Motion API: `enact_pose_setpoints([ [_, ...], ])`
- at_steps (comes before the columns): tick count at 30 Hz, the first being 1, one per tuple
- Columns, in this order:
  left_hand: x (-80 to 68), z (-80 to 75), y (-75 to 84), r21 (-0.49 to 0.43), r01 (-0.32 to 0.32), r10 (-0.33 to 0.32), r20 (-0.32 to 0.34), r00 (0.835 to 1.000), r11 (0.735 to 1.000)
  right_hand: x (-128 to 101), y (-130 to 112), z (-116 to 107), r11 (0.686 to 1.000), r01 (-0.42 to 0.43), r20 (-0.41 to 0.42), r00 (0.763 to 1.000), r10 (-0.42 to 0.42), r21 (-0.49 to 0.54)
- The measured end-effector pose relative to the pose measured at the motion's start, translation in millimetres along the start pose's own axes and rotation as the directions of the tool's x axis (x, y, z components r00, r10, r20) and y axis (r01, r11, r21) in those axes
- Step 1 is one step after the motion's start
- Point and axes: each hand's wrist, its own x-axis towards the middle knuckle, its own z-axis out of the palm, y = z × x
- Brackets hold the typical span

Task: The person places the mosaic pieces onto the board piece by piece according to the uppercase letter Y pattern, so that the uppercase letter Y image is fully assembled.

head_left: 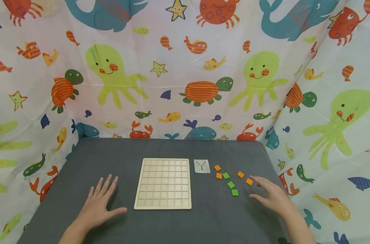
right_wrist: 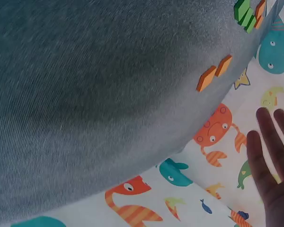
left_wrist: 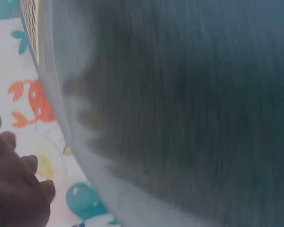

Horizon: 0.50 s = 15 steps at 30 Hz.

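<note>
A pale wooden grid board (head_left: 163, 183) lies flat in the middle of the grey table (head_left: 160, 149). Beside its top right corner lies a small pattern card (head_left: 201, 166). Right of that, several orange tiles (head_left: 240, 174) and three green tiles (head_left: 231, 185) are scattered. My left hand (head_left: 100, 202) hovers low over the table left of the board, fingers spread and straight, holding nothing. My right hand (head_left: 270, 195) is near the right edge, fingers extended, its tips close to the nearest orange tile (head_left: 249, 181). In the right wrist view the fingers (right_wrist: 267, 156) are straight, with orange tiles (right_wrist: 214, 73) ahead.
A sea-animal print curtain (head_left: 185, 67) walls in the table at the back and both sides. The table's right edge (head_left: 271, 159) runs close to my right hand. The left wrist view shows blurred grey cloth (left_wrist: 180, 109) and a corner of the board (left_wrist: 31, 23).
</note>
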Motion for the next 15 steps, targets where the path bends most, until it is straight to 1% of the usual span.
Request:
enact_pose_setpoints([
  [3, 5.2, 5.8, 8.2, -0.054, -0.007, 0.006, -0.015, 1.0, 0.999, 3, -1, 7, 0.998, 0.029, -0.017, 0.999, -0.028, 0.047],
  [8, 13.1, 12.5, 20.7, -0.139, -0.015, 0.013, -0.015, 1.0, 0.99, 7, -1, 20, 0.994, 0.011, -0.002, 1.0, -0.011, 0.108],
  [12, 17.6, 18.4, 29.9, -0.145, -0.021, 0.022, 0.009, 1.0, 0.989, 8, -2, 31, 0.991, -0.037, 0.032, 0.999, 0.033, 0.13],
  [15, 18.5, 23.1, 34.8, -0.135, -0.024, 0.027, 0.019, 0.999, 0.991, 10, -1, 40, 0.985, -0.084, 0.077, 0.994, 0.073, 0.149],
])
